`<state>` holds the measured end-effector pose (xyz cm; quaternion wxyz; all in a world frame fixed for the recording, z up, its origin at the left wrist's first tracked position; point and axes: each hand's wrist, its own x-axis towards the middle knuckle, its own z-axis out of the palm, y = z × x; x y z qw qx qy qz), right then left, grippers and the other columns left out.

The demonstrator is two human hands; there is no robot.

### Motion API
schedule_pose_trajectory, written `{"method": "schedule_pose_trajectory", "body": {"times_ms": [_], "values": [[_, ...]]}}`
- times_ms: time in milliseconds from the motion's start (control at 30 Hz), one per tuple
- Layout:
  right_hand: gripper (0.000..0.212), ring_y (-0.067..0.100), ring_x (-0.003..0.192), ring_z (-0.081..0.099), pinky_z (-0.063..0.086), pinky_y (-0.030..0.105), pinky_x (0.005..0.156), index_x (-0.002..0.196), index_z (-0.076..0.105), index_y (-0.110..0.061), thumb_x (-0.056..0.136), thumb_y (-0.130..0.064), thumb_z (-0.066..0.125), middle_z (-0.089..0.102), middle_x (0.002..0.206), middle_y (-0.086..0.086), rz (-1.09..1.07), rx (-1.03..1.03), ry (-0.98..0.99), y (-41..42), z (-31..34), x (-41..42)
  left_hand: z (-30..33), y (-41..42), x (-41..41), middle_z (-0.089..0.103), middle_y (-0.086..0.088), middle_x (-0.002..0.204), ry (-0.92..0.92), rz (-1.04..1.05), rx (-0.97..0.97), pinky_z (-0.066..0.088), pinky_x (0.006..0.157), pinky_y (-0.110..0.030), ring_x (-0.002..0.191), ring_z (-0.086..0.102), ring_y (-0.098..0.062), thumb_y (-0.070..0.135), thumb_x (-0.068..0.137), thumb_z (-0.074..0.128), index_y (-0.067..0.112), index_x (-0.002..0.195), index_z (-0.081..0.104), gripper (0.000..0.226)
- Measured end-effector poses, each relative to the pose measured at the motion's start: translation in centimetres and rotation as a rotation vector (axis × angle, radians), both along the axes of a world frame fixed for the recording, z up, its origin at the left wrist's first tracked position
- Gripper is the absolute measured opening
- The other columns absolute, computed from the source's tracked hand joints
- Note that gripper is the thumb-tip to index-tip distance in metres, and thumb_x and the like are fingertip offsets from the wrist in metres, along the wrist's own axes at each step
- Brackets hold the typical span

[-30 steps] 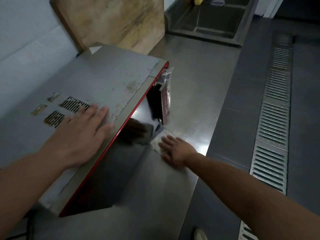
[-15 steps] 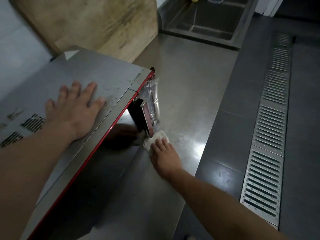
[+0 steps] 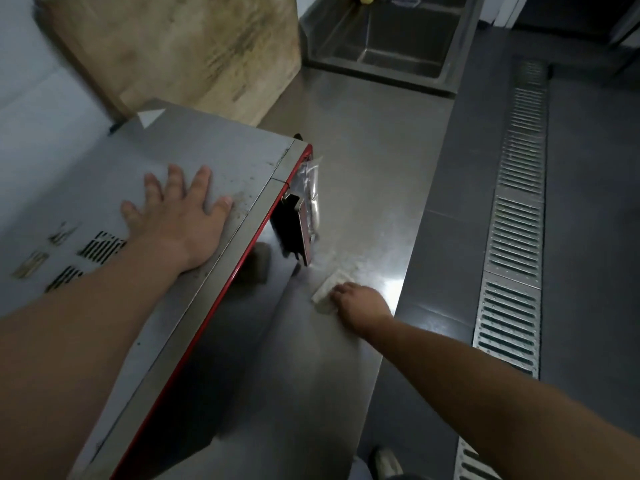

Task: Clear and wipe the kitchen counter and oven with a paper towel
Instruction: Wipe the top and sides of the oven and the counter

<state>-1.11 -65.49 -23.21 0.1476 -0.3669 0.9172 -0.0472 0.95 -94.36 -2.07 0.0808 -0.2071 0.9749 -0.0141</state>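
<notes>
A grey oven (image 3: 214, 150) with a red front edge stands on the steel counter (image 3: 374, 174). My left hand (image 3: 183, 216) lies flat on the oven's top, fingers spread. A folded white paper towel (image 3: 329, 289) lies on the counter in front of the oven's right end. My right hand (image 3: 360, 306) presses down on the towel, covering its near part; whether the fingers curl round it cannot be told. The oven's door handle, with a clear plastic wrap (image 3: 310, 192) hanging on it, is just left of the towel.
A large worn wooden board (image 3: 180, 46) leans against the wall behind the oven. A steel sink (image 3: 398, 39) lies at the counter's far end. The dark floor with a metal drain grate (image 3: 516, 237) runs along the right. A shoe (image 3: 388, 462) shows below.
My right hand has slid the towel to the right, away from the oven's front and nearer the counter's edge. My left hand stays flat on the oven's top.
</notes>
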Motion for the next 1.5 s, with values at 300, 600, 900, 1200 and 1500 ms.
{"method": "schedule_pose_trajectory", "body": {"times_ms": [300,600,900,1200,1500], "values": [[0.023,0.032,0.101,0.058,0.046,0.032,0.076,0.104,0.066,-0.017,0.087,-0.025,0.053,0.064,0.107,0.009,-0.432,-0.095,-0.126,-3.2,-0.2,-3.7,0.1,-0.2,-1.1,0.006,-0.003,0.167,0.063,-0.178,-0.003,0.015,0.119,-0.058,0.153,0.006,-0.022,0.058,0.096,0.011,0.017,0.158,0.011,0.074],[0.021,0.025,0.064,0.068,0.056,0.044,0.061,0.078,0.064,-0.018,0.086,-0.037,0.060,0.067,0.065,0.001,-1.071,-1.160,-0.480,-9.7,10.6,-8.1,0.1,4.4,-4.5,0.001,-0.002,0.167,0.034,-0.250,0.056,0.009,0.120,-0.059,0.153,-0.002,-0.026,0.077,0.087,0.005,0.031,0.157,0.008,0.084],[0.011,0.012,0.056,0.058,0.048,0.031,0.056,0.080,0.070,-0.020,0.078,-0.026,0.061,0.064,0.064,-0.005,-1.030,-1.407,-0.809,-10.2,12.9,-7.3,-0.6,4.5,-7.2,-0.005,0.005,0.167,0.103,-0.184,0.072,0.003,0.121,-0.056,0.153,-0.009,-0.019,0.067,0.090,0.000,0.044,0.155,0.000,0.070],[0.011,0.018,0.076,0.071,0.056,0.028,0.060,0.091,0.074,-0.030,0.085,-0.032,0.066,0.074,0.083,-0.001,-0.914,-1.521,-0.695,-10.3,13.8,-7.5,-0.2,4.6,-7.4,-0.006,0.007,0.167,0.095,-0.156,0.087,0.000,0.122,-0.052,0.152,-0.012,-0.015,0.059,0.097,0.011,0.044,0.156,0.001,0.062],[0.009,0.034,0.080,0.069,0.060,0.051,0.068,0.086,0.066,-0.015,0.079,-0.019,0.070,0.069,0.088,0.015,-1.277,-1.230,-0.920,-10.3,7.6,-9.6,-0.1,4.7,-7.4,-0.007,0.007,0.167,0.090,-0.162,0.092,0.000,0.122,-0.053,0.152,-0.011,-0.017,0.058,0.097,0.010,0.043,0.156,0.000,0.062]]}}
